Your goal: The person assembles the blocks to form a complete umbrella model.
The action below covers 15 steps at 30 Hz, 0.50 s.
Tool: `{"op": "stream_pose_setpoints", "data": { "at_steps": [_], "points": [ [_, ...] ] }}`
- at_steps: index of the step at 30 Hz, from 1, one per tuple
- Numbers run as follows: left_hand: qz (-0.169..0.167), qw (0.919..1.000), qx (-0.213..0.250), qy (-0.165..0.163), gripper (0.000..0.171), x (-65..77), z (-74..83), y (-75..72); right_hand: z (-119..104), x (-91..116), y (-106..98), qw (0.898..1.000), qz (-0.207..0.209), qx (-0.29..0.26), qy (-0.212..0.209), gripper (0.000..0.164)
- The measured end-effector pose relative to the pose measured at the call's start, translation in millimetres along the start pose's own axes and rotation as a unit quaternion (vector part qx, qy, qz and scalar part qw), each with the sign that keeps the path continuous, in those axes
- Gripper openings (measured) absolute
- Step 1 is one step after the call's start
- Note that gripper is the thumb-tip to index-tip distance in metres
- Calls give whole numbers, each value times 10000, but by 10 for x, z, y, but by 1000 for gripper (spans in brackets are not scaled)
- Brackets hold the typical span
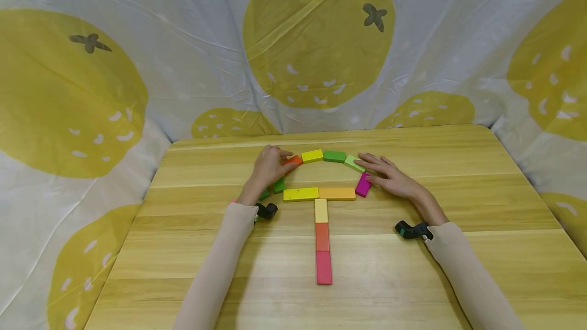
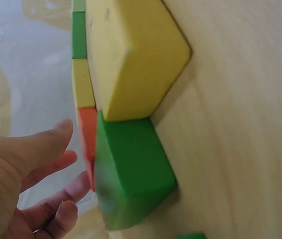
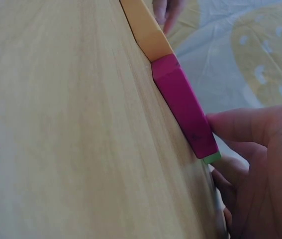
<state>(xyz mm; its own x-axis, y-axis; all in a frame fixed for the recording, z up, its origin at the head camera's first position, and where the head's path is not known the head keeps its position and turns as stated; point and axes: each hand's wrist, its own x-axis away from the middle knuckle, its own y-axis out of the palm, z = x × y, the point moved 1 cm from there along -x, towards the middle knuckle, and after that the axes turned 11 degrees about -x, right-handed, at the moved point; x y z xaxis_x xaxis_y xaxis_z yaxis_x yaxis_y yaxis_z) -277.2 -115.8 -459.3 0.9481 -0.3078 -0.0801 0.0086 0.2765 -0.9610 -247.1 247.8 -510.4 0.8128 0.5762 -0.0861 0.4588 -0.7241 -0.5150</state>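
Note:
Painted wooden blocks form an arch over a crossbar and a stem on the table. My left hand (image 1: 268, 169) is at the arch's left side, its fingers beside the orange-red block (image 1: 294, 161); in the left wrist view the thumb stands slightly apart from that block. Nearer that camera is a green block (image 2: 136, 157) against a yellow block (image 2: 141, 59). My right hand (image 1: 392, 177) is at the arch's right side. Its thumb touches the magenta block (image 3: 185, 109), and its straight fingers reach over the light green block (image 1: 354, 163). The right fingertips are partly hidden in the right wrist view.
The arch's top has a yellow block (image 1: 312, 156) and a green block (image 1: 335, 156). An orange block (image 1: 337, 194) forms the crossbar's right half. The stem runs from a pale yellow block (image 1: 321, 210) to a red block (image 1: 323, 268). A patterned cloth (image 1: 206, 65) hangs behind the table.

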Motion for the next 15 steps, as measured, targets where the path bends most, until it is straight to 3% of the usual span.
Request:
{"op": "stream_pose_setpoints", "data": {
  "at_steps": [7, 15],
  "points": [
    [-26, 9991, 314, -273, 38, 259, -189, -140, -8, -5, 10, 10000, -9, -11, -26, 51],
    [-383, 9988, 229, 204, 54, 566, -329, -167, -8, 11, -3, 10000, 0, 6, -63, 51]
  ]
}}
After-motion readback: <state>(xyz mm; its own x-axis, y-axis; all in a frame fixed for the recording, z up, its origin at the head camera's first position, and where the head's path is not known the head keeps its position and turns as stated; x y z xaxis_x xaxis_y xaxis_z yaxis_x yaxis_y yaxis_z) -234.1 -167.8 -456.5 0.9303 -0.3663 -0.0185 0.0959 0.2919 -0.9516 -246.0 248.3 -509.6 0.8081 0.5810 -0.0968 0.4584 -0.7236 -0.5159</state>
